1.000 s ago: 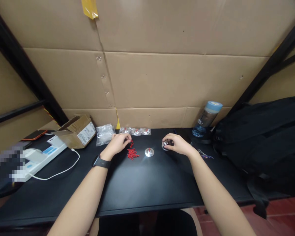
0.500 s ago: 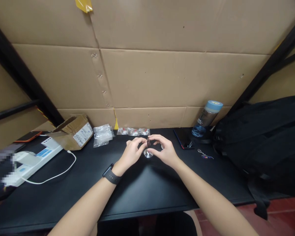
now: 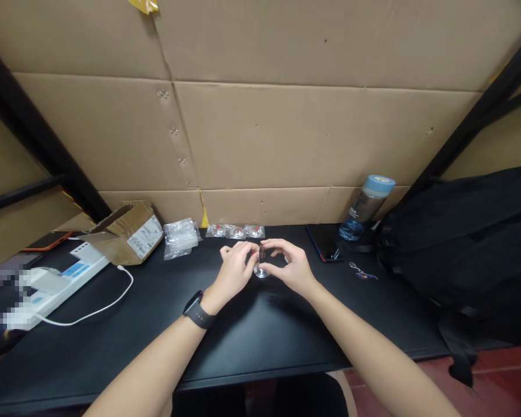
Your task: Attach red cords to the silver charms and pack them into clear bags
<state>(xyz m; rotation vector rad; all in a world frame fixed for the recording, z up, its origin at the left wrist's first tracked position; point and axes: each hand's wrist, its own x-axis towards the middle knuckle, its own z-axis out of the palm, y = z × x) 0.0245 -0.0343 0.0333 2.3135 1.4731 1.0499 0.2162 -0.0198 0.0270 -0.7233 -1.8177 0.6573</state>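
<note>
Between the thumb and fingers of my right hand a small dark reddish-brown disc is held on edge. My left hand, with a black watch on its wrist, has its fingers closed in a pinch at the disc's left side. A small red spot shows at those fingertips; what they grip is too small to make out. Just below the disc is a shiny round metal piece, partly hidden by the fingers. Behind my hands lie several round shiny pieces in clear plastic packets.
On the left are clear plastic bags, an open cardboard box and a white power strip with a cable. At right lie a phone, a keychain, a blue-capped bottle and a black backpack. Cardboard walls the back.
My left hand has shifted and turned slightly at the disc, its fingers more closed, and a red spot now shows there. My right hand keeps its hold almost unmoved.
</note>
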